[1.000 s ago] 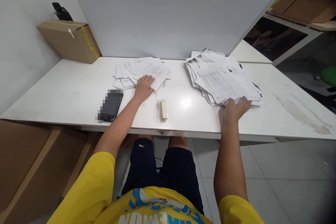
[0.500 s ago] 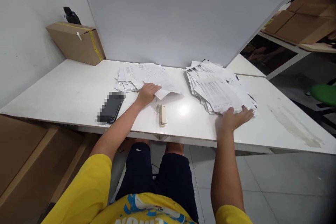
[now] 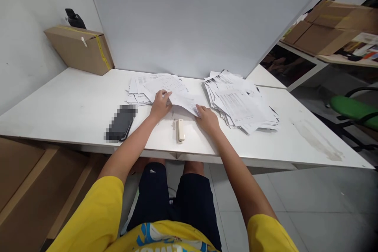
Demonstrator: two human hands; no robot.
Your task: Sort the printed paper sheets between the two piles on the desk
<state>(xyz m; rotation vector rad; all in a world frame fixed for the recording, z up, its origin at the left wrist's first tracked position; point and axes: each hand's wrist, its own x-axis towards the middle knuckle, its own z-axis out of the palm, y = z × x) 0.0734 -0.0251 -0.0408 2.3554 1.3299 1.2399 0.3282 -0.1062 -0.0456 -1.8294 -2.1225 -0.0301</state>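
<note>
Jointly, left hand (image 3: 160,104) and right hand (image 3: 208,120) pinched a sheet (image 3: 183,100) at opposite ends.
Sheet bowed over the desk (image 3: 73,106), between left pile (image 3: 137,86) and right pile (image 3: 240,104); stapler (image 3: 180,130) lay nearer the front edge, phone (image 3: 121,123) to its left, box (image 3: 78,50) at far left.

The person wears a yellow T-shirt (image 3: 174,225) with short, loose sleeves, the left sleeve (image 3: 97,201) and right sleeve (image 3: 267,230) both plain yellow. Across the front runs a blue-and-white print (image 3: 153,233) above large white lettering (image 3: 165,249), cut off by the lower edge of the view. The dark navy shorts (image 3: 153,197) carry a small white logo (image 3: 152,171) on the left leg; the left hand (image 3: 160,104) and right hand (image 3: 208,120) are bare
</note>
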